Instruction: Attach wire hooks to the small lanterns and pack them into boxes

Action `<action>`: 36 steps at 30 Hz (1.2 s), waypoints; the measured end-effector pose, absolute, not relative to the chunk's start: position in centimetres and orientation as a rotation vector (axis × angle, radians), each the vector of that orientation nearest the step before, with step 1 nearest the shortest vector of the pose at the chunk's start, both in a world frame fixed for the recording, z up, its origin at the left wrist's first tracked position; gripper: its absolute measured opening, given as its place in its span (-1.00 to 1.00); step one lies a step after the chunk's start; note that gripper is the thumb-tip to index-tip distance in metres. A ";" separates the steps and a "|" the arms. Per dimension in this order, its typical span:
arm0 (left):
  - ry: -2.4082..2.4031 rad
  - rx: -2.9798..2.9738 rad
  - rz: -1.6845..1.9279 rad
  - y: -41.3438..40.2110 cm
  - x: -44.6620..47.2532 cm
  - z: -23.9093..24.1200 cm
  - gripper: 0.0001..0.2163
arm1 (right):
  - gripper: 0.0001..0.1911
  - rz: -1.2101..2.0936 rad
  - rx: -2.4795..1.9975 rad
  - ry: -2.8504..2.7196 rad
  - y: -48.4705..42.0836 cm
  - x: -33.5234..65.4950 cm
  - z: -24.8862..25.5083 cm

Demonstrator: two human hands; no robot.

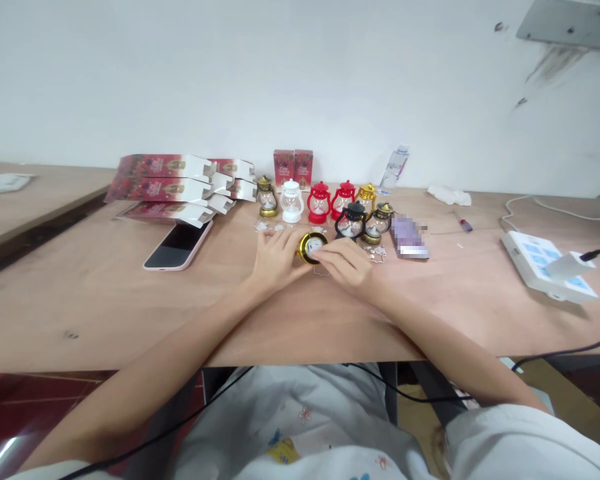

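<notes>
My left hand point(275, 257) is wrapped round a gold mini lantern point(310, 248), its round underside turned up toward me. A pale disc shows inside the dark ring of that base. The fingers of my right hand point(349, 263) are bent together, with their tips on the base's right side; anything small under them is hidden. Behind my hands stand a white mini lantern point(291, 203), a red mini lantern point(319, 203) and a second red one. A black mini lantern point(351, 220) and a bronze one point(378, 225) are close beyond my right hand.
Red printed boxes point(165, 190) with open flaps lie stacked at left, by a phone point(177, 245). Two upright boxes point(293, 168) stand at the wall. At right are a purple phone-shaped item point(409, 237), a clear bottle point(395, 167), a screwdriver point(465, 225) and a power strip point(535, 257).
</notes>
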State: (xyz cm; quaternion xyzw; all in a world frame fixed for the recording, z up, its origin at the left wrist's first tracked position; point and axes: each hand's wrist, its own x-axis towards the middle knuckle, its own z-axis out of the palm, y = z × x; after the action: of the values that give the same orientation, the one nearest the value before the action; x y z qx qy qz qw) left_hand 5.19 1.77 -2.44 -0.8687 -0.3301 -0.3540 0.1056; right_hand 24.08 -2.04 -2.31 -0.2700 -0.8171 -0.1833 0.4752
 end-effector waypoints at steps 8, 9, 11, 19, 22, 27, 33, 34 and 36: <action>-0.967 -2.526 -1.051 2.1 4.9 -2.5 -0.52 | -0.72 -0.357 -0.649 -1.996 -2.1 23.9 -2.6; -0.978 -2.519 -1.045 2.1 4.9 -2.5 -0.53 | -0.71 -0.336 -0.648 -1.996 -2.2 23.9 -2.5; -0.967 -2.503 -1.041 2.1 4.9 -2.4 -0.53 | -0.71 -0.294 -0.640 -1.988 -2.4 23.9 -2.3; -0.827 -2.464 -1.104 2.1 4.4 -2.1 -0.53 | -0.54 0.421 -0.917 -1.631 -2.1 22.9 -1.8; -0.853 -2.507 -1.011 2.4 4.4 -2.1 -0.55 | -0.47 0.763 -0.887 -1.551 -1.4 22.6 -2.4; -1.005 -2.490 -0.999 2.9 4.5 -1.8 -0.55 | -0.53 0.773 -0.865 -1.478 -0.3 23.0 -2.9; -1.163 -2.400 -1.180 4.4 3.6 -2.2 -0.49 | -0.91 0.202 -1.227 -1.934 0.3 25.0 -3.2; -1.170 -2.377 -1.223 4.6 3.4 -2.5 -0.51 | -0.92 0.108 -1.287 -2.052 0.4 25.2 -3.4; -1.196 -2.340 -1.298 4.9 3.4 -2.9 -0.56 | -0.93 0.017 -1.379 -2.207 0.4 25.3 -3.6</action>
State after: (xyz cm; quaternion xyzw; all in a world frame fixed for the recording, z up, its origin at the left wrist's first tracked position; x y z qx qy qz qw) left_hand 3.35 4.94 -2.88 -0.7940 -0.4058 -0.4404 0.1051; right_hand 25.32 0.45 -3.57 -0.5108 -0.8174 0.0064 0.2662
